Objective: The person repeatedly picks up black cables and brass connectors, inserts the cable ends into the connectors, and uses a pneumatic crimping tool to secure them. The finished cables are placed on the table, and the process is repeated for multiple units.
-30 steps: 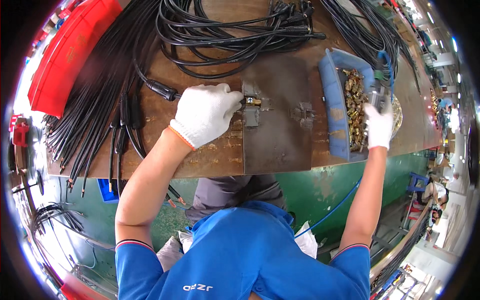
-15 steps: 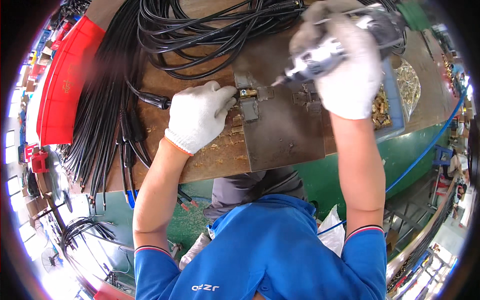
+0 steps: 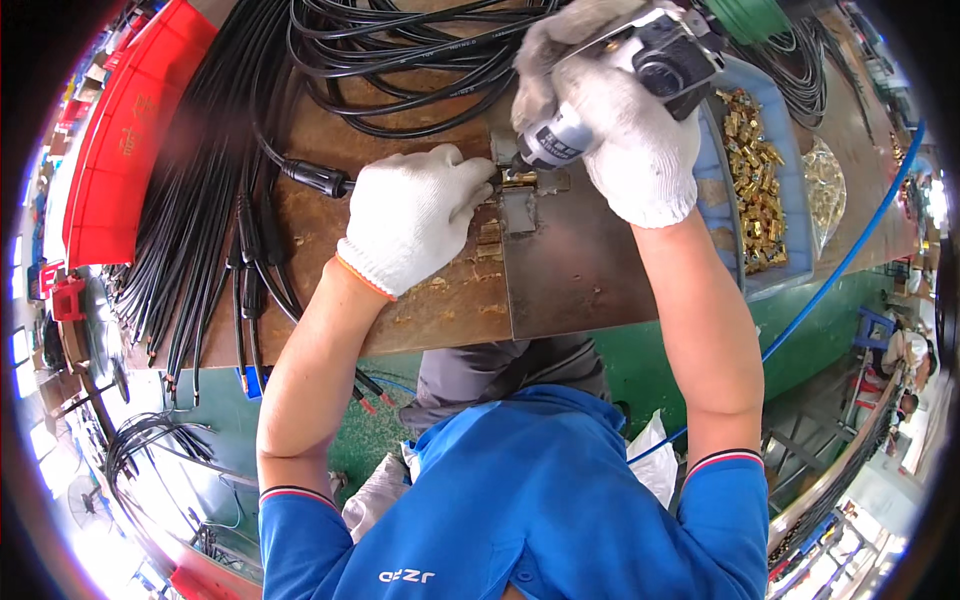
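My left hand (image 3: 415, 212), in a white knitted glove, is closed on the end of a black cable (image 3: 318, 177) lying to its left. Its fingertips meet a small brass connector (image 3: 520, 180) seated in a metal fixture (image 3: 519, 213) on a steel plate (image 3: 570, 275). My right hand (image 3: 630, 140), also gloved, grips a silver and black power screwdriver (image 3: 560, 138), with its nose down over the connector. The driver's tip and the cable end between my left fingers are mostly hidden.
Long black cables (image 3: 195, 190) fill the bench's left side beside a red bin (image 3: 120, 150). Coiled black cable (image 3: 400, 75) lies behind my hands. A blue tray (image 3: 795, 215) of brass connectors and a clear bag (image 3: 825, 190) stand right. A blue hose (image 3: 850, 270) runs past the right edge.
My right hand has brought the power screwdriver left and down onto the brass connector, from above and right of it. My left hand keeps its hold at the fixture.
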